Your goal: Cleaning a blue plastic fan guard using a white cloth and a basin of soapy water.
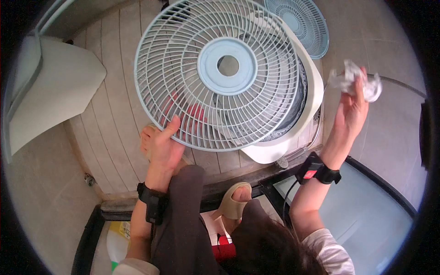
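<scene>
My left hand (166,142) grips the lower left rim of a round, light blue fan grille (227,43), its fingers showing behind the bars. The grille is held above a white basin (311,80) of dark, sudsy water. Raised at the right, my right hand (354,99) holds a crumpled white cloth or wipe (366,84), slightly blurred. That hand is apart from the grille. Behind the basin, a second blue fan grille (309,24) leans near the wall.
A metal shower hose (395,84) runs along the right wall, and a shower head (282,162) lies by the basin. A white panel (62,82) juts in at the left. Below are a black-framed threshold (220,190), a glass panel (350,202) and a plastic jug (117,242).
</scene>
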{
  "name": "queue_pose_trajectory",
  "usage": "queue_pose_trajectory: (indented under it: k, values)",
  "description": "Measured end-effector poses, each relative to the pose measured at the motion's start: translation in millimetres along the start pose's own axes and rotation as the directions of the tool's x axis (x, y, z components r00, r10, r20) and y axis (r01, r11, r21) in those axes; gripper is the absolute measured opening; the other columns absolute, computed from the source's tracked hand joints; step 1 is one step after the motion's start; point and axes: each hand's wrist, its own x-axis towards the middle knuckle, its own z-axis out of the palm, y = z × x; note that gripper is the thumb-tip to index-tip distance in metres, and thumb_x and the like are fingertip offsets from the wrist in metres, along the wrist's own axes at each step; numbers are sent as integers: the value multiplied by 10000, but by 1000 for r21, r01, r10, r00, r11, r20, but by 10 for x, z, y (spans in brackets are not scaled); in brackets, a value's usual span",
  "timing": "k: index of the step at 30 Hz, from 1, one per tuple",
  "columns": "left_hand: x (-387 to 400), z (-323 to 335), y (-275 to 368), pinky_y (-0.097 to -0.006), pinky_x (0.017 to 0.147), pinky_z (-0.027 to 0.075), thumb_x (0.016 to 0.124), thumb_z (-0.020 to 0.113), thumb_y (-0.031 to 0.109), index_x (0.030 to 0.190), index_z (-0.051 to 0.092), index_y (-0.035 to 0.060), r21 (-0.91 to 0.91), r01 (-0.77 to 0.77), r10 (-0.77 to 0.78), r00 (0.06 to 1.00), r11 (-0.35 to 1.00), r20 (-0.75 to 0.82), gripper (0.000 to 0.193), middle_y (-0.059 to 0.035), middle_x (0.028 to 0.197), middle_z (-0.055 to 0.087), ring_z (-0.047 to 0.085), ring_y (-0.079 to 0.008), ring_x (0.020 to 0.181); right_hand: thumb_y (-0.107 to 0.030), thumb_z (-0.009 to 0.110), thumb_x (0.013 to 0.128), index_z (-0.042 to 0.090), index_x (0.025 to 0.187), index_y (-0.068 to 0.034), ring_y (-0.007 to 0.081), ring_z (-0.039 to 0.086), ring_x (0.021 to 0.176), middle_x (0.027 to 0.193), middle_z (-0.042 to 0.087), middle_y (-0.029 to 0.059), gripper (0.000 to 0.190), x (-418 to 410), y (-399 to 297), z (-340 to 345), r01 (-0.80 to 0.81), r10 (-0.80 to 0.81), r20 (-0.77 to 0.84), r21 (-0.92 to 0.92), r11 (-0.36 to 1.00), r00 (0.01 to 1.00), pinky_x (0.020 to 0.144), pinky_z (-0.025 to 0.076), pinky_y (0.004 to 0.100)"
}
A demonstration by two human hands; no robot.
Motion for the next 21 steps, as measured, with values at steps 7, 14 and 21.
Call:
queue_pose_trajectory:
  k: [7,14,21]
  values:
    - [50,-68,-63,-379,824,505,823,600,34,1156,480,-73,108,-42,52,995,993,-90,369,-167,1113,564,595,-247,947,-50,648,659,623,872,-64,302,566,933,969,609,86,215,-836,623,1067,748,-205,798,-395,533,567,818,447,354]
    - [-27,189,13,-314,736,509,844,605,112,1113,526,12,294,51,49,945,954,-322,298,-78,1007,603,621,-182,853,-18,618,591,613,964,-41,309,511,1020,1053,559,115,374,-1102,830,881,862,-107,916,-317,395,387,876,411,392]
    - [10,54,-26,-328,711,519,840,615,127,1092,529,-2,147,53,-24,981,988,-193,295,-98,963,619,634,-206,833,19,618,574,632,1005,-105,273,553,862,909,583,85,449,-886,587,947,732,-373,645,-473,490,667,701,459,353]
